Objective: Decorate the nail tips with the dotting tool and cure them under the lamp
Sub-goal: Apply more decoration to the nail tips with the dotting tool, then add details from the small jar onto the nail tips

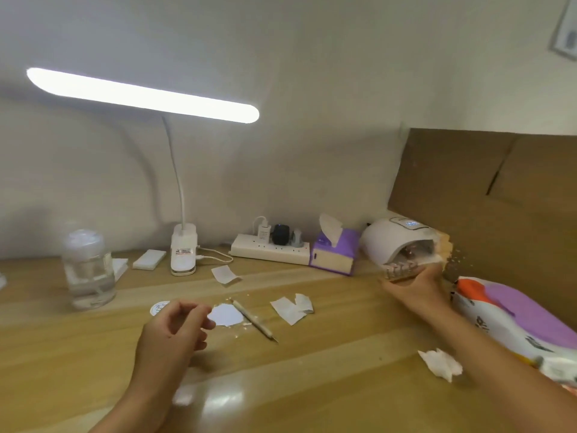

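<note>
Your right hand [418, 285] grips nail tips [401, 267] at lamp [385, 242] mouth | left hand [173, 331] fingers [199, 310] loosely curled, empty | dotting tool [254, 320] on bench [312, 376]

- I counted one desk lamp [183, 248] and one curing lamp [393, 242].
- One dotting tool [254, 320], one nail tip rack [401, 270].
- One power strip [268, 253], one tissue box [335, 254], one jar [89, 270].

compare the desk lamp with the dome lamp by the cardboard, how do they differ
The desk lamp is a long thin bar raised on a bent neck; the dome lamp is a squat hood sitting on the table. The desk lamp glows bright white, while the dome lamp shows only a small lit display on top. Both are white.
</note>
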A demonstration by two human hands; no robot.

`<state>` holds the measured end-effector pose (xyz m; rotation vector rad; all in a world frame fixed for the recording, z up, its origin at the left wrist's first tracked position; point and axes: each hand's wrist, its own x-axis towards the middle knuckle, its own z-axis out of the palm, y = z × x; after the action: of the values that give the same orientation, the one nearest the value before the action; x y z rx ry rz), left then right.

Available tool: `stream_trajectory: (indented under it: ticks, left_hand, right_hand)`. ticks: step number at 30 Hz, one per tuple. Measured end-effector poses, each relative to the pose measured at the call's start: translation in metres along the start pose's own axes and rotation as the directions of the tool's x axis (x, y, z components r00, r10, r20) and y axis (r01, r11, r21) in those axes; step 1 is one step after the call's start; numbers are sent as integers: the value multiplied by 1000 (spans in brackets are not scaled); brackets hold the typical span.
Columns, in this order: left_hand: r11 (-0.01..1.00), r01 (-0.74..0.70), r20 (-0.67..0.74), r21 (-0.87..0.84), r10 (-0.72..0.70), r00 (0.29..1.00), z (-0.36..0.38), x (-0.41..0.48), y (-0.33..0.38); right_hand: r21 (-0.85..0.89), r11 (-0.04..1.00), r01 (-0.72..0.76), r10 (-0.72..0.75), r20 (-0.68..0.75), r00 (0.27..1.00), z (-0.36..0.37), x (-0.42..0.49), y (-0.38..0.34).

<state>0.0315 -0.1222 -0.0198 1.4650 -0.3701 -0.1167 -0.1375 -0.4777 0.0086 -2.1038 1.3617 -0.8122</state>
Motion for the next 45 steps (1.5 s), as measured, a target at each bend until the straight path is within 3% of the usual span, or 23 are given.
stream_trajectory:
  ticks: [4,10,20,29,35,45]
  left_hand:
    - [1000,-7,-6,14,7,1000,-2,3,-2]
    - [1000,19,-33,-11,-20,999,-4,12,-7]
    - [999,41,0,-32,-41,999,-6,13,-9]
    - [1000,18,3,-22,-18,1000,-4,10,-6]
    - [1000,1,9,-13,-1,1000,-5,11,-9]
    - [999,-35,34,0,35,999,-8,17,-17]
  right_hand:
    - [-107,994,30,-20,91,996,-3,32,15]
    - [-122,991,45,-22,178,984,4,61,20]
    - [-19,999,-28,33,323,946,11,85,29]
    - [66,991,-113,82,355,931,17,92,35]
    - [14,997,-78,70,314,947,17,93,35]
    - [-102,988,-114,113,-18,993,20,101,31]
